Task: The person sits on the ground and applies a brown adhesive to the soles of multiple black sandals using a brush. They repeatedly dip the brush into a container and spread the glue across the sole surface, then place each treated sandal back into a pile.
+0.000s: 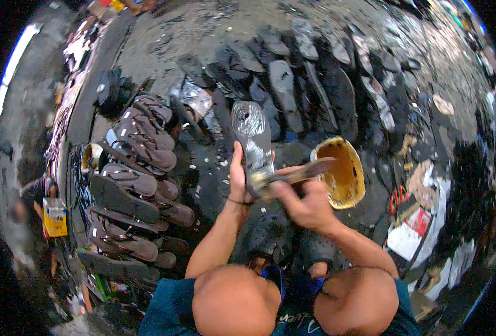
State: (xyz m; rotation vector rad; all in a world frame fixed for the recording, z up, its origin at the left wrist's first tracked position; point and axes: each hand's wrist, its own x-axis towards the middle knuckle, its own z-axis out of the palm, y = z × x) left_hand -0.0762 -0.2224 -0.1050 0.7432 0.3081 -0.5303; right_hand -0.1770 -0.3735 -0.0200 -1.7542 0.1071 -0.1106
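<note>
My left hand (238, 175) grips a dark sandal sole (254, 144) by its near end and holds it up in front of me. Wet, shiny swirls of a glue-like coating cover its far end, and more coating streaks the near part. In my right hand (308, 206) is a brush (318, 167), its pale bristle end pressed to the near part of the sole. The brush is smeared by motion. Just right of it stands a yellow-rimmed bowl (361, 178) with brown, glossy stuff inside, partly hidden by the brush and my right hand.
Stacks of finished-looking brown flip-flops (130, 185) lie at the left. Rows of loose dark soles (284, 89) spread over the ground ahead. Scraps, papers and red-handled tools (396, 200) lie at the right. A yellow tin (55, 217) and a blurred person are at the far left.
</note>
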